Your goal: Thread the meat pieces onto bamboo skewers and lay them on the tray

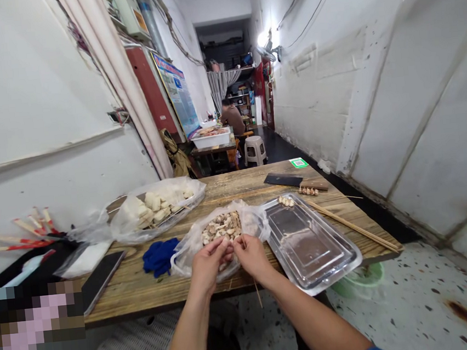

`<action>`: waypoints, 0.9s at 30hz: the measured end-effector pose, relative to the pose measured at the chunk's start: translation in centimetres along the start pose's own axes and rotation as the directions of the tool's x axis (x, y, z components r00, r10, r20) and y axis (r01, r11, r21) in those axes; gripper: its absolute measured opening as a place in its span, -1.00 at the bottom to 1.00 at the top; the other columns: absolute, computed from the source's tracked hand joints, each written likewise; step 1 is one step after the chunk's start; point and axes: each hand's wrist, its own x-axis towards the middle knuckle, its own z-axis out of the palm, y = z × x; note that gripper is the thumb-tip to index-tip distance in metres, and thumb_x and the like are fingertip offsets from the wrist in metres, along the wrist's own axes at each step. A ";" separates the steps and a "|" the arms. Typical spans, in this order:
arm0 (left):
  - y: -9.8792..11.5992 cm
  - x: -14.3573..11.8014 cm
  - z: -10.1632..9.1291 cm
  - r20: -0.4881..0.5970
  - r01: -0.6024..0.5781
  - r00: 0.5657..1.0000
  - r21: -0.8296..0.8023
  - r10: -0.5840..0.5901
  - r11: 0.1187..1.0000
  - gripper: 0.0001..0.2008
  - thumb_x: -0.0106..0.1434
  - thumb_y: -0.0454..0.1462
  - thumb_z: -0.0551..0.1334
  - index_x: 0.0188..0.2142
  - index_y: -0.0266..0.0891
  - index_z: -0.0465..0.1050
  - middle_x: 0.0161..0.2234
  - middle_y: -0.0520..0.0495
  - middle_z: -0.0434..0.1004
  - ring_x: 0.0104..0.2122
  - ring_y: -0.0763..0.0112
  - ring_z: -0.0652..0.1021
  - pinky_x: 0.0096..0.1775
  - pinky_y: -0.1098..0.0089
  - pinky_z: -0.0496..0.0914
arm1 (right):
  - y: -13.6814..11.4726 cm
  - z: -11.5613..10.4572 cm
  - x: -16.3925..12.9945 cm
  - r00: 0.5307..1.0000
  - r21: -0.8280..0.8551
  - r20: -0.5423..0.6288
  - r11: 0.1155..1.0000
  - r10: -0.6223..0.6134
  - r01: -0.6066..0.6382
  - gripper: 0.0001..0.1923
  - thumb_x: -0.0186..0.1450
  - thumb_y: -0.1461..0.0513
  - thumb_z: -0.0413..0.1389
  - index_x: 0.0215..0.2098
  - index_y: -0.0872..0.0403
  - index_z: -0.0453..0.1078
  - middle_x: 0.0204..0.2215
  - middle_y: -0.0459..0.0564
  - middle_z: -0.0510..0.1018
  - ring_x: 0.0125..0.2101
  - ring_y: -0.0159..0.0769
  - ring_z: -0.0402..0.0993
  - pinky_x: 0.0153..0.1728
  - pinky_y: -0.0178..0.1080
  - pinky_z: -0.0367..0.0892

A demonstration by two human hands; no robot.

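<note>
My left hand (209,261) and my right hand (253,254) meet over the near edge of a clear plastic bag (185,255). Inside the opened bag lie many cut mushroom pieces (222,225). A thin bamboo skewer (258,293) runs through my right hand's closed fingers, its lower end pointing down past the table edge. The fingertips of my left hand are pinched together close to the right ones; what they hold is too small to make out. Right of the bag, a metal tray (306,239) carries a loaded mushroom skewer (286,201) at its far left corner.
Bundled bare skewers (354,226) lie along the tray's right side. A cleaver (282,179) rests behind it. At left are a bag of pale pieces (154,210), a blue cloth (161,257) and a dark phone-like slab (103,281). A person (234,119) sits farther back.
</note>
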 end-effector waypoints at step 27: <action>0.0 -0.6 1.4 -0.018 0.151 0.983 -0.498 -0.184 0.854 -0.85 0.09 -0.49 0.15 -0.30 -0.39 0.37 -0.35 -0.22 0.53 -0.31 0.33 0.53 -0.23 0.37 0.44 | 1.9 -3.8 -7.5 0.956 -0.046 0.262 0.987 -0.136 0.153 -0.58 0.30 0.18 -0.23 -0.02 0.16 0.30 -0.63 -0.04 0.45 -0.56 -0.30 0.40 -0.47 -0.31 0.31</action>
